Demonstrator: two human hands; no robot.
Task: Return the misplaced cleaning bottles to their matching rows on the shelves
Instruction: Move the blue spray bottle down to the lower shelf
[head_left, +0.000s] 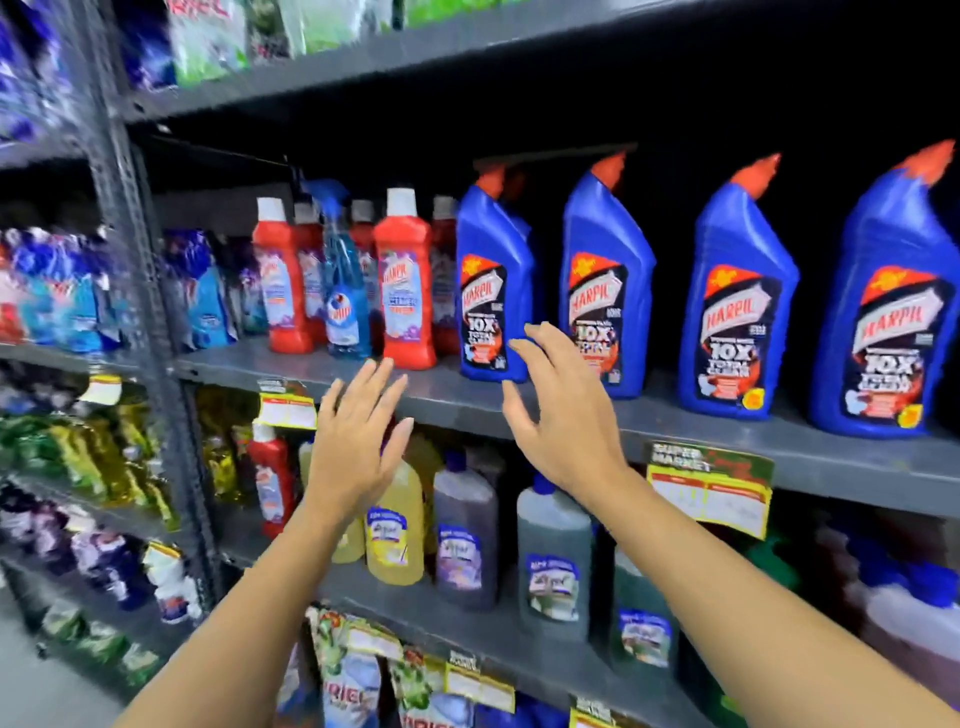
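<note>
Both hands are raised in front of the middle shelf (519, 402), fingers spread and holding nothing. My left hand (356, 441) hovers just below the shelf's front edge, under a red Harpic bottle (405, 291). My right hand (558, 410) reaches up beside the leftmost blue Harpic bottle (493, 291), fingertips close to its label. A light blue spray bottle (344, 291) stands among the red bottles. On the shelf below, a lone red bottle (270, 483) stands at the left of the yellow bottle (395, 519) and purple bottle (465, 530).
More blue Harpic bottles (737, 312) line the shelf to the right. Detergent pouches (208, 296) fill the left bay behind a grey upright post (140, 260). Yellow price tags (709, 491) hang from the shelf edges. Ariel packs (353, 696) sit on the bottom shelf.
</note>
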